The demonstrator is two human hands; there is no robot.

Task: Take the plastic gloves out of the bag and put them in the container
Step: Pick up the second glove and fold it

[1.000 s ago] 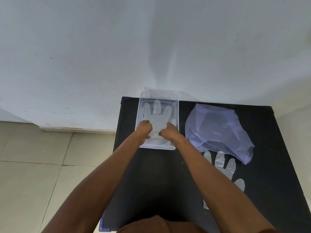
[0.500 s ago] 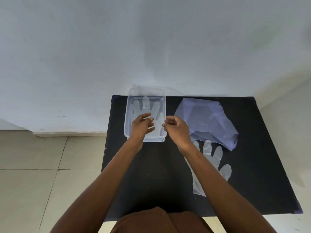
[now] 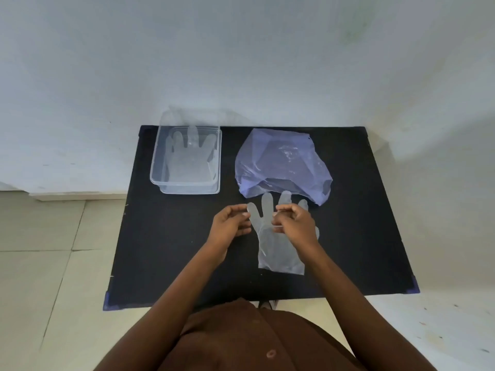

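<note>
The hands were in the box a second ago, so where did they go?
Both hands left the glove in the box and came back to the second glove on the table: left hand, right hand. Neither grips it yet. Box, bag and gloves stayed put.

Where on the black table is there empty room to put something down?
Bare room lies on the black table along its left side, in front of the container, left of the left hand. Another patch is the right edge, beside the bag. The middle is crowded: both hands, the right hand too, are at the loose glove.
</note>
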